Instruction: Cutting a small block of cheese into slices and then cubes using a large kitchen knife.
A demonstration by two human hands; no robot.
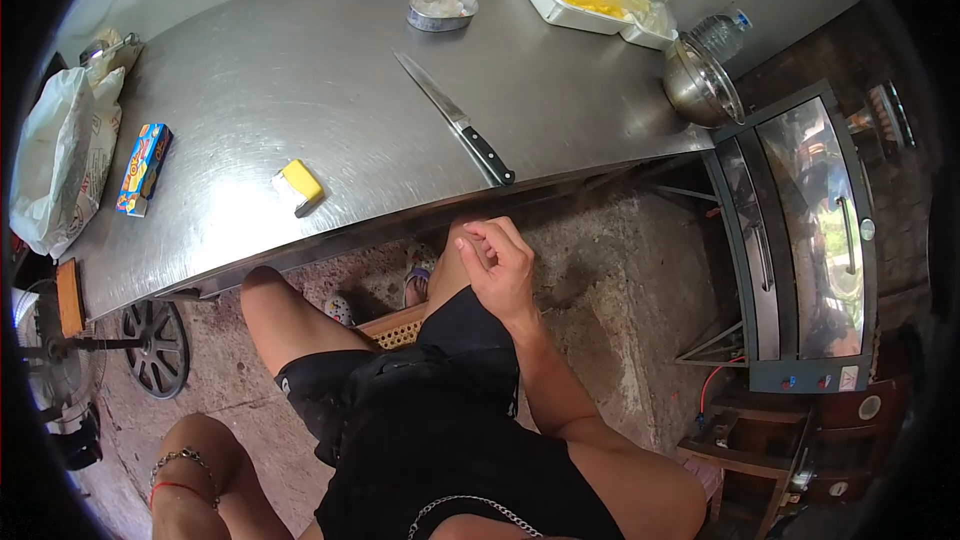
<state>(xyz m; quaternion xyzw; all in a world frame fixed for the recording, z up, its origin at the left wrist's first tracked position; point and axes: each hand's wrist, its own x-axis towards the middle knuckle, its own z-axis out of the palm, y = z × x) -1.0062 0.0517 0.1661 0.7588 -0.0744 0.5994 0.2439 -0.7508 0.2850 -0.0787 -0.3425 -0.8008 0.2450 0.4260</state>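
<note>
My right hand (498,262) hovers above my right thigh, just in front of the edge of the steel table (330,90). Its fingers curl loosely, the thumb stands apart, and nothing shows in it. Bent at the lower left is my left arm (201,439), with a chain bracelet and a red string; the left hand itself is out of view. A kitchen knife (454,116) with a black riveted handle lies on the table, its handle end near the front edge. Left of it sits a small yellow block (301,181), partly in a pale wrapper.
A blue printed box (144,169) and a white plastic bag (64,157) occupy the table's left end. Farther back are an oval tin (442,21), a white tub (559,13) with yellow contents, and a steel bowl (694,82). An oven (799,240) stands right, a fan (67,349) left.
</note>
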